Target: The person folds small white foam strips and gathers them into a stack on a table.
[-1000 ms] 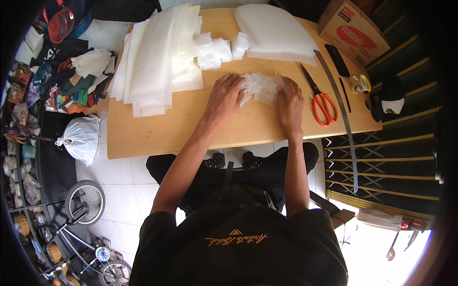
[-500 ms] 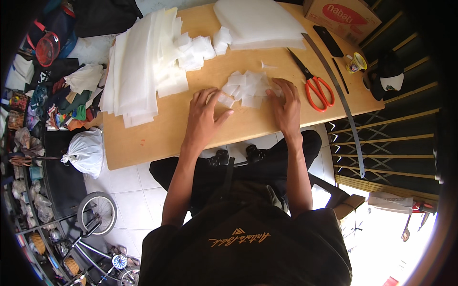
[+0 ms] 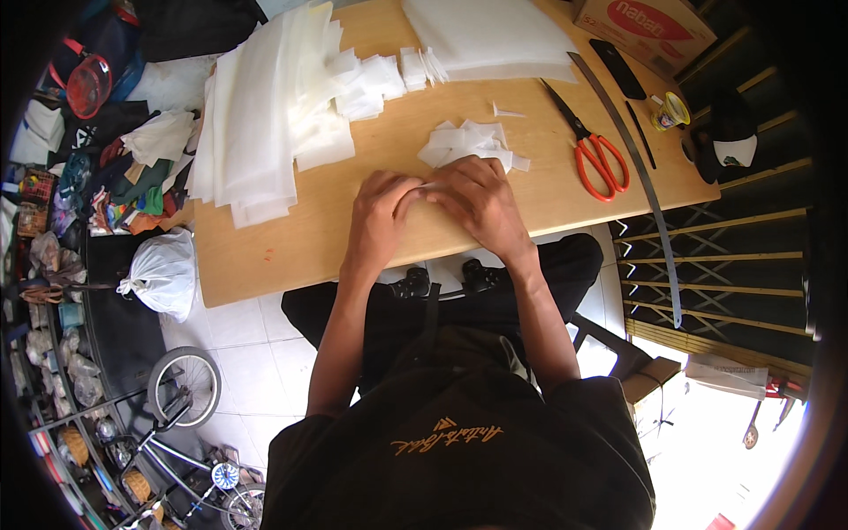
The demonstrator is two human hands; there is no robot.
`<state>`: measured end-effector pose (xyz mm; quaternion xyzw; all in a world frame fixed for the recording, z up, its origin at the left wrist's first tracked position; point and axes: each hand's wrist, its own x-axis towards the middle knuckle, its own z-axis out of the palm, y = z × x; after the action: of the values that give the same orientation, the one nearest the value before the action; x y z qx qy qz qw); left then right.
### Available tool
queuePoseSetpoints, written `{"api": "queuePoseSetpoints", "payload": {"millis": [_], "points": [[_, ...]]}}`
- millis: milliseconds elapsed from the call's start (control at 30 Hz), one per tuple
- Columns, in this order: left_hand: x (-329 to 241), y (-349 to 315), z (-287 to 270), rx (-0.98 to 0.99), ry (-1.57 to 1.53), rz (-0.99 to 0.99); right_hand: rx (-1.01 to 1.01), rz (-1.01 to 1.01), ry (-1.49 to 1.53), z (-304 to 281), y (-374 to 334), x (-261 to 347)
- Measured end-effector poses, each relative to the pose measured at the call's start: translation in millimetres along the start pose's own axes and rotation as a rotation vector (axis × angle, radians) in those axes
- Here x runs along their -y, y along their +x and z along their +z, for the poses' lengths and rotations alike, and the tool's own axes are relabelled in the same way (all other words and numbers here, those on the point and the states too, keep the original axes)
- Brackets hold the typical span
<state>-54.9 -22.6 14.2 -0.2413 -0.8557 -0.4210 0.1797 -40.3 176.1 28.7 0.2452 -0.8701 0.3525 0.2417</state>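
Close to the table's near edge, my left hand (image 3: 380,212) and my right hand (image 3: 481,199) meet with fingers bent and pinched. Between the fingertips shows a sliver of a small white translucent piece (image 3: 429,186); most of it is hidden by my fingers. Just beyond my right hand lies a loose pile of small white pieces (image 3: 468,139), overlapping each other. A thin folded white piece (image 3: 506,112) rests a little farther off. Orange-handled scissors (image 3: 592,155) lie to the right, away from both hands.
Long white strips (image 3: 256,124) are stacked at left, with more small pieces (image 3: 375,84) beside them. A large white sheet (image 3: 495,40) lies at the back. On the right are a long metal strip (image 3: 640,168), a phone (image 3: 617,66), a yellow cup (image 3: 671,110) and a carton (image 3: 649,31).
My right hand has moved left from beside the pile to meet my left hand. Both now close round the small piece that my left hand held. The view has shifted slightly.
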Motion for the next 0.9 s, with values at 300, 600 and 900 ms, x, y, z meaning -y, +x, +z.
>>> {"api": "queuePoseSetpoints", "payload": {"millis": [300,600,900], "points": [[-9,37,-1,0.037,-0.214,-0.168,-0.165,0.137,0.012,1,-6,-14],[12,77,50,0.094,0.130,-0.130,-0.644,0.739,0.573,1,-13,-32],[12,70,20,-0.013,-0.146,-0.340,-0.423,0.725,0.310,-1,-6,-25]]}}
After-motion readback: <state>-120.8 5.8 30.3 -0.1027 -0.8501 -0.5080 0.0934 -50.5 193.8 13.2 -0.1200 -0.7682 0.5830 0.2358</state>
